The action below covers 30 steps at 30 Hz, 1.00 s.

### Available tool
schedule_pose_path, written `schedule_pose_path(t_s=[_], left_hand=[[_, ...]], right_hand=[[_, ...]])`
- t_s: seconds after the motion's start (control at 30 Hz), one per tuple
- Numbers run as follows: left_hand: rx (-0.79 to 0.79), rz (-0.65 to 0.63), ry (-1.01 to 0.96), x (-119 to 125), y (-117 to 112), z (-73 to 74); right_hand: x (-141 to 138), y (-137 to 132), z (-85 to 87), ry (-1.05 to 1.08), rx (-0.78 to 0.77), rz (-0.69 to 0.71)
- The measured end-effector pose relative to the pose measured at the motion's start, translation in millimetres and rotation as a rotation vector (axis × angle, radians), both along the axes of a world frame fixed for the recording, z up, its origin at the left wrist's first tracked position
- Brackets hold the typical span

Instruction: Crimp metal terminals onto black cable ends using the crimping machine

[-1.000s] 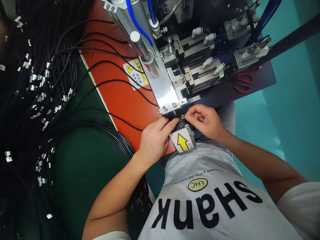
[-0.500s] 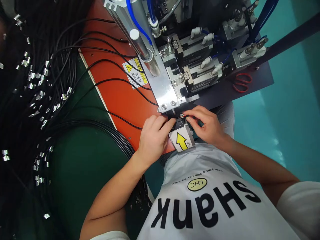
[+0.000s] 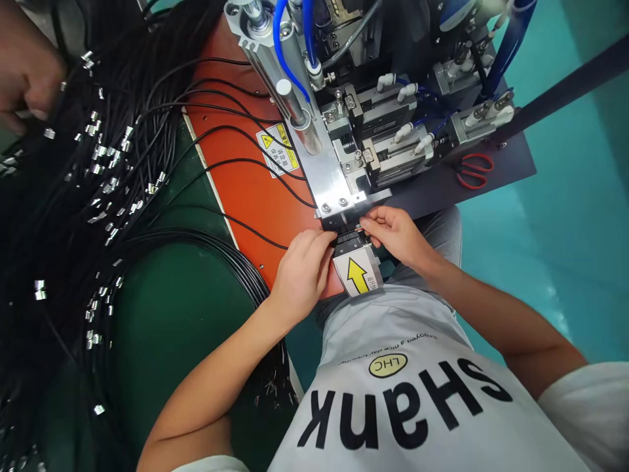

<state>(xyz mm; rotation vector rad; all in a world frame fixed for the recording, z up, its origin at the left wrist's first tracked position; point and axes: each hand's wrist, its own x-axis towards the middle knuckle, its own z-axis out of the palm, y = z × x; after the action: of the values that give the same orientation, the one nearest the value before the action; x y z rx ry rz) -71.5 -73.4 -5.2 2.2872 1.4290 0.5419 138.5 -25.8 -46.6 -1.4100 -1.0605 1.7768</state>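
Observation:
My left hand (image 3: 303, 269) is closed, its thumb and fingers pressed on a black cable (image 3: 255, 228) at the front of the clamping machine (image 3: 330, 174). That cable comes in from the left over the orange base. Just to the right, my right hand (image 3: 399, 235) pinches the thin reddish wire end (image 3: 360, 229) of the cable. Both hands' fingertips are beside the small black slotted block (image 3: 348, 242) below the machine's metal plate. The part inside my left fingers is hidden. Under the block sits a white label with a yellow arrow (image 3: 357, 275).
Several black cables with shiny metal ends (image 3: 113, 157) lie piled on the green table (image 3: 162, 308). Another person's hand (image 3: 34, 72) is at the top left. Red-handled scissors (image 3: 476, 172) lie on the dark plate at right. Blue air hoses (image 3: 281, 39) rise above the machine.
The view has shifted slightly, and another person's hand has come into sight at the top left. My right fingers have curled in closer around the wire end. My left hand stays at the block.

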Motion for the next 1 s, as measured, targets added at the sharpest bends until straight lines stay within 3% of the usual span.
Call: schedule_pose_path(t_s=[0.2,0.37,0.63,0.77,0.9,1.0], left_hand=[[0.049,0.021,0.151,-15,-28,-6.3],[0.090,0.029,0.237,-13,-38,-14.3],[0.099,0.071,0.257,-13,-47,-19.4],[0.083,0.082,0.244,-11,-36,-18.8],[0.049,0.150,0.246,-6,-11,-8.6],[0.046,0.090,0.231,-22,8,2.3]], right_hand=[[6,1,-7.8,-0.118,0.098,0.094],[6,5,-8.9,-0.102,0.119,0.122],[27,-16,-11.9,-0.034,0.026,-0.018],[40,-31,-19.1,-0.066,-0.022,-0.062],[44,-37,-19.3,-0.088,-0.012,-0.078],[48,-38,-14.7,-0.078,0.001,-0.094]])
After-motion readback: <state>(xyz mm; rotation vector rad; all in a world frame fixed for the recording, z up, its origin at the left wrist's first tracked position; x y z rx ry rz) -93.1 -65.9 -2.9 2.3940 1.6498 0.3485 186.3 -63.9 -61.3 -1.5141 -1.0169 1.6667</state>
